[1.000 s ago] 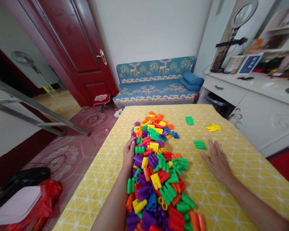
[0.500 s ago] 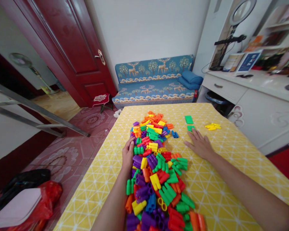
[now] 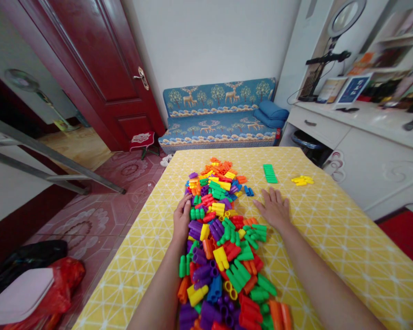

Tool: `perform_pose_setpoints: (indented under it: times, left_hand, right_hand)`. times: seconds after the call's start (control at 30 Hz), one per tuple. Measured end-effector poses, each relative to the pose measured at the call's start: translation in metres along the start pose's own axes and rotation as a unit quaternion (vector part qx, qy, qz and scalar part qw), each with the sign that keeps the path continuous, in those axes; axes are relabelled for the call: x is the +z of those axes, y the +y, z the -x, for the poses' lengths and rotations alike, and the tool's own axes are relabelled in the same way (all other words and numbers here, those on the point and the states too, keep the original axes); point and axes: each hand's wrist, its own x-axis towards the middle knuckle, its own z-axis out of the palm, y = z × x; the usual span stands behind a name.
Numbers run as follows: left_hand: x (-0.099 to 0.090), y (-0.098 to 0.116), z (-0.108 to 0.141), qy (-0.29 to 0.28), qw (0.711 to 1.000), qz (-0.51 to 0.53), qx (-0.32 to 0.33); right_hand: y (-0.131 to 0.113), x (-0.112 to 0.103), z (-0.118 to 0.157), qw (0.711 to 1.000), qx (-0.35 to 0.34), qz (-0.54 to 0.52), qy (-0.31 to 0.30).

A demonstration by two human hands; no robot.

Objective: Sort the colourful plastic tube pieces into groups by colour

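Head view shows both hands flat and empty, left hand (image 3: 181,217) touching the block pile (image 3: 223,238) at frame centre, right hand (image 3: 273,210) beside it (a careless sweep could scatter blocks off the bench (image 3: 330,238)).

A dark red panelled wooden door (image 3: 99,68) with a brass lever handle (image 3: 141,78) stands open at the left, above a floor of reddish patterned tiles (image 3: 99,215). Against the white back wall sits a blue fabric sofa printed with deer and trees (image 3: 216,114), with a folded blue cushion (image 3: 271,112) at its right end. A small red stool (image 3: 141,140) stands just beside the door. At the right, a white cabinet with a drawer (image 3: 358,151) carries a ring light on a black stand (image 3: 344,23) and a framed blue picture (image 3: 353,89). At bottom left a red plastic bag (image 3: 60,286) lies on the floor.
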Motion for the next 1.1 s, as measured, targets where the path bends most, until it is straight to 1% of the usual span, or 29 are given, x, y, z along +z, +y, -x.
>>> perform_pose_setpoints:
  times: [0.1, 0.17, 0.2, 0.23, 0.3, 0.33, 0.37, 0.4, 0.57, 0.63, 0.7, 0.8, 0.9, 0.97, 1.03, 1.1]
  left_hand:
    - [0.0, 0.002, 0.001, 0.0, 1.0, -0.004, 0.002]
    - [0.0, 0.003, 0.002, 0.0, 1.0, -0.002, 0.003]
    - [0.0, 0.003, 0.002, 0.0, 1.0, -0.002, 0.003]
    - [0.0, 0.003, 0.002, 0.0, 1.0, -0.003, 0.003]
    - [0.0, 0.004, 0.002, 0.0, 1.0, -0.004, 0.005]
    - [0.0, 0.004, 0.001, 0.0, 1.0, -0.005, 0.006]
    - [0.0, 0.003, 0.001, 0.0, 1.0, -0.007, 0.007]
    - [0.0, 0.003, 0.001, -0.001, 1.0, -0.009, 0.008]
    - [0.001, 0.002, 0.001, 0.003, 1.0, -0.01, 0.009]
    - [0.001, 0.002, 0.001, 0.001, 1.0, -0.012, 0.009]
    - [0.001, 0.002, 0.001, -0.001, 1.0, -0.014, 0.008]
    - [0.001, 0.003, 0.001, -0.003, 1.0, -0.015, 0.007]
    - [0.001, 0.003, 0.001, -0.002, 1.0, -0.015, 0.005]
    - [0.001, 0.004, 0.001, 0.001, 1.0, -0.014, 0.002]
    - [0.001, 0.004, 0.001, 0.002, 1.0, -0.013, 0.0]
    - [0.001, 0.004, 0.001, 0.003, 1.0, -0.014, -0.001]
  right_hand:
    - [-0.012, 0.004, 0.019, 0.995, -0.037, -0.094, 0.028]
    - [-0.015, 0.003, 0.027, 0.975, -0.068, -0.205, 0.05]
    - [-0.015, 0.002, 0.029, 0.956, -0.081, -0.276, 0.052]
    - [-0.015, -0.001, 0.03, 0.931, -0.089, -0.352, 0.041]
    - [-0.015, -0.008, 0.032, 0.868, -0.094, -0.488, -0.01]
    - [-0.015, -0.012, 0.033, 0.839, -0.092, -0.535, -0.043]
    - [-0.016, -0.015, 0.035, 0.816, -0.093, -0.566, -0.071]
    - [-0.018, -0.018, 0.036, 0.802, -0.101, -0.581, -0.093]
    - [-0.03, -0.022, 0.044, 0.782, -0.17, -0.569, -0.188]
    - [-0.033, -0.023, 0.047, 0.767, -0.179, -0.573, -0.227]
    - [-0.034, -0.023, 0.048, 0.759, -0.184, -0.573, -0.25]
    - [-0.034, -0.025, 0.05, 0.768, -0.185, -0.558, -0.256]
    - [-0.034, -0.027, 0.05, 0.795, -0.188, -0.516, -0.258]
    - [-0.034, -0.028, 0.049, 0.811, -0.211, -0.484, -0.251]
    - [-0.032, -0.03, 0.048, 0.809, -0.237, -0.478, -0.246]
    - [-0.03, -0.032, 0.047, 0.786, -0.247, -0.499, -0.268]
